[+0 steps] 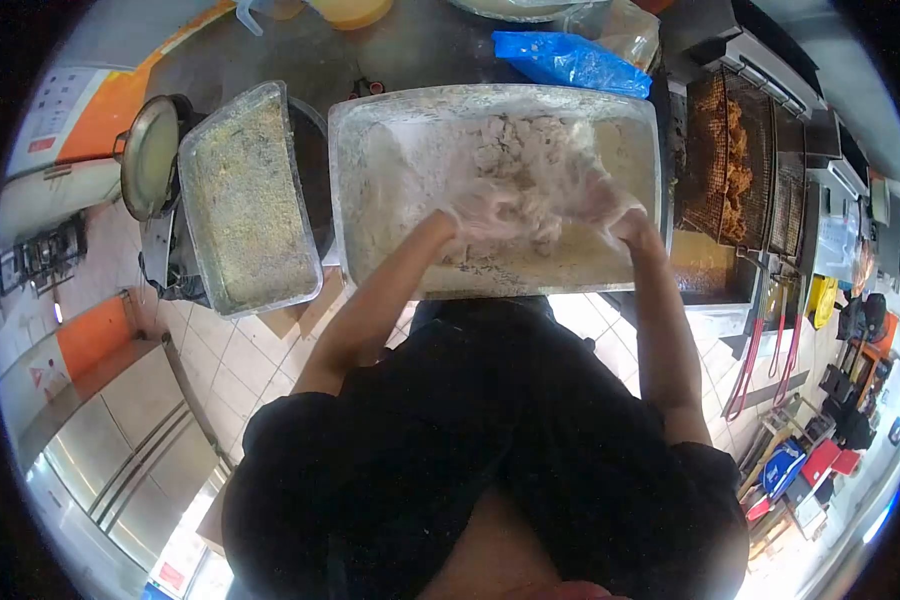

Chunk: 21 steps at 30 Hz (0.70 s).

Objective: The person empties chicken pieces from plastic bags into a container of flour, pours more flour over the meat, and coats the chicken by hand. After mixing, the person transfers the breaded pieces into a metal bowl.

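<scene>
A large pale tub (345, 240) lies in front of me, with white flour (410, 150) and clumpy, flour-coated pieces (515, 140) inside. Both my hands wear thin clear plastic gloves dusted with flour. My left hand (485, 208) is down in the flour near the tub's middle, touching the coated pieces. To its right, my right hand (602, 200) reaches into the same heap from the tub's right side. Motion smears the fingers of both hands, and flour partly hides them, so their grip does not show.
Left of the tub stands a clear bin (250, 200) of yellowish crumbs, beside a round metal lid (150, 160). A blue plastic bag (570, 62) lies behind the tub. At right, a fryer basket (705, 150) holds browned fried pieces (738, 170) above oil (705, 275); red-handled baskets (748, 370) jut toward me.
</scene>
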Available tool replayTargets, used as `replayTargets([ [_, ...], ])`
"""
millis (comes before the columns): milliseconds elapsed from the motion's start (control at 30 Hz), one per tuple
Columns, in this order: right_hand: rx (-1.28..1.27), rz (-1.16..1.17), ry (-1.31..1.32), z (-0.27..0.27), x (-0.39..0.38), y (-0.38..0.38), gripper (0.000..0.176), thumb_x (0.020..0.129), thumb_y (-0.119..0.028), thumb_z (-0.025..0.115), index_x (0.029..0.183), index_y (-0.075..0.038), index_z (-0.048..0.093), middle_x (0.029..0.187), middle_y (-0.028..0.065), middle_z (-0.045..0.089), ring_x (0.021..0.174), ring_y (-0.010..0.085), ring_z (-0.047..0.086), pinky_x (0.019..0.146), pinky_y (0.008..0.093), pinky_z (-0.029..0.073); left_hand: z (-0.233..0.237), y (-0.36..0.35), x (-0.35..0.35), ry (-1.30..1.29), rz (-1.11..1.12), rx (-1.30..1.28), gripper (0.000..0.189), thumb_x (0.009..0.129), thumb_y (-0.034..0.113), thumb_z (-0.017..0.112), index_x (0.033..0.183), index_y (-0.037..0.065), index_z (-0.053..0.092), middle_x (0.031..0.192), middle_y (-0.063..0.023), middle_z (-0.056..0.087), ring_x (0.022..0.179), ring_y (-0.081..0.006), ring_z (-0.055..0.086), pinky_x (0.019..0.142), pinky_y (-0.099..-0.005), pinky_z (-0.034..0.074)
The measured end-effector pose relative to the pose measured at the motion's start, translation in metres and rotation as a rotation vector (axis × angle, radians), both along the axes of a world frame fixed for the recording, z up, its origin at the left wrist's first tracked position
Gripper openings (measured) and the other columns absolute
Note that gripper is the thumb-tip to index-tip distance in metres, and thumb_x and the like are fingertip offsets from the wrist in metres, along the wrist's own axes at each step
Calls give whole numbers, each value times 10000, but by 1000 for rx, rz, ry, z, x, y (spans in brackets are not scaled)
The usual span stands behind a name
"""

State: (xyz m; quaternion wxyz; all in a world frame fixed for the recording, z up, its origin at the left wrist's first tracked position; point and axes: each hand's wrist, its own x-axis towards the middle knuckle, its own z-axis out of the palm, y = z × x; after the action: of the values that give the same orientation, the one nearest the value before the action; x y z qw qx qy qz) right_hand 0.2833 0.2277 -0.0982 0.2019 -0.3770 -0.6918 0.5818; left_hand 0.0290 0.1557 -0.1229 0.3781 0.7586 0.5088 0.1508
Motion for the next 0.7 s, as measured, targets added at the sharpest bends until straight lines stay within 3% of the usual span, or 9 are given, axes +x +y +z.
replayTargets([
  [67, -442, -74, -39, 21, 18, 4, 384, 818, -98, 632, 1182, 0, 556, 1085, 127, 621, 959, 247, 596, 845, 329, 485, -10, 5, -26, -207, -124, 42, 492, 898, 425, 455, 1184, 37, 553, 932, -159, 669, 818, -293, 636, 798, -357, 510],
  [100, -446, -73, -38, 17, 20, 7, 384, 818, -98, 632, 1182, 0, 556, 1085, 127, 621, 959, 247, 596, 845, 329, 485, -10, 10, -36, 38, 34, -225, 488, 886, 415, 471, 1180, 37, 564, 981, -173, 661, 868, -308, 637, 825, -350, 505],
  [167, 131, 447, -924, 0, 25, 23, 339, 820, -103, 585, 1153, -39, 589, 1105, 175, 620, 984, 274, 601, 856, 340, 482, -20, 6, -37, 281, 198, -485, 483, 874, 405, 487, 1175, 38, 576, 1029, -187, 653, 918, -324, 638, 852, -342, 500],
  [233, 166, 322, -920, -142, 83, 14, 195, 833, -89, 522, 988, -26, 623, 1013, 170, 630, 950, 243, 603, 835, 325, 480, -55, -24, -13, 401, 340, -281, 403, 866, 346, 488, 1088, 47, 643, 1043, -183, 651, 974, -342, 626, 870, -358, 492],
  [367, 437, 383, -791, -114, -20, -43, 266, 867, -118, 451, 1056, -40, 623, 1047, 189, 628, 945, 300, 613, 822, 385, 480, -62, -40, 17, 486, 172, -219, 356, 843, 294, 498, 961, 16, 687, 982, -196, 662, 929, -367, 633, 826, -402, 504],
  [433, 414, 480, -764, -90, -45, -53, 244, 891, -130, 440, 1027, -24, 613, 1015, 178, 634, 936, 294, 611, 836, 376, 476, -49, -26, 20, 539, -405, -240, 320, 820, 249, 497, 884, 18, 709, 923, -203, 668, 895, -381, 641, 776, -438, 509],
  [533, 401, 439, -464, -109, -34, -58, 224, 901, -123, 461, 1036, -14, 603, 985, 150, 640, 913, 274, 609, 838, 366, 474, -28, -15, 28, 361, -178, -358, 296, 801, 206, 493, 886, 28, 714, 923, -204, 669, 866, -372, 650, 752, -445, 511],
  [567, 381, 358, -175, -104, -33, -58, 217, 900, -111, 488, 1058, -12, 598, 971, 127, 644, 895, 256, 608, 833, 359, 475, -30, -12, 32, 362, -181, -349, 296, 801, 206, 493, 886, 28, 714, 923, -204, 669, 866, -372, 650, 752, -445, 511],
  [700, 86, 144, -47, -62, -23, -47, 286, 831, -106, 577, 1108, -38, 558, 913, 118, 638, 783, 254, 611, 744, 332, 490, -48, -7, 36, 432, -357, -26, 311, 818, 226, 491, 886, 12, 706, 936, -223, 659, 884, -352, 642, 765, -425, 502],
])
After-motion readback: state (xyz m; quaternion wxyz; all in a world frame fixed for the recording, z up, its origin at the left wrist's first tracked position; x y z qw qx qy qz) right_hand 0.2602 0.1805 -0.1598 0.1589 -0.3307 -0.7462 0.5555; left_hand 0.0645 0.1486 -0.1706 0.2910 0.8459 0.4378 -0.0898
